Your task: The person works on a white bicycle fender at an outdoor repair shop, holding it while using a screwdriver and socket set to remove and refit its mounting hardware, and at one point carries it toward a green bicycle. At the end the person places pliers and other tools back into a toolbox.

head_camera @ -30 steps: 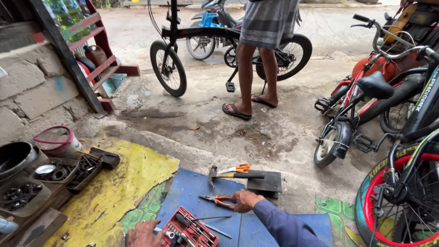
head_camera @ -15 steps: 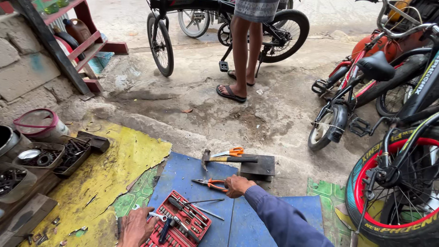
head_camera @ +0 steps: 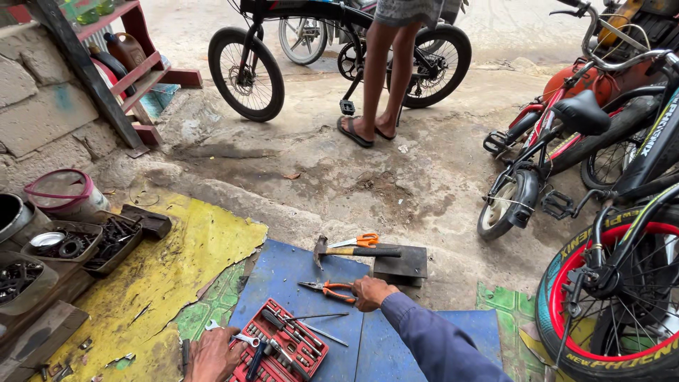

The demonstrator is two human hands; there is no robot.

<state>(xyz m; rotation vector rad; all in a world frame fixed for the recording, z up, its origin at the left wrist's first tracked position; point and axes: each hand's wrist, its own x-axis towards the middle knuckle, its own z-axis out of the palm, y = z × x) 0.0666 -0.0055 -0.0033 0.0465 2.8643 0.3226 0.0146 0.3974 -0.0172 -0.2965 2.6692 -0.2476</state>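
Blue mat [head_camera: 290,272] covers the workshop floor; right hand [head_camera: 370,293] closes on orange-handled pliers [head_camera: 327,288] lying there; left hand [head_camera: 212,354] rests by the red socket-set case [head_camera: 283,350], fingers seemingly loose; hammer [head_camera: 353,250] lies beyond.

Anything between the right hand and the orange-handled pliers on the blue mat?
Nothing visible. The right hand already rests at the handle end of the pliers on the blue mat. The hammer and scissors lie beyond, clear of them. The left hand is at the red socket case.
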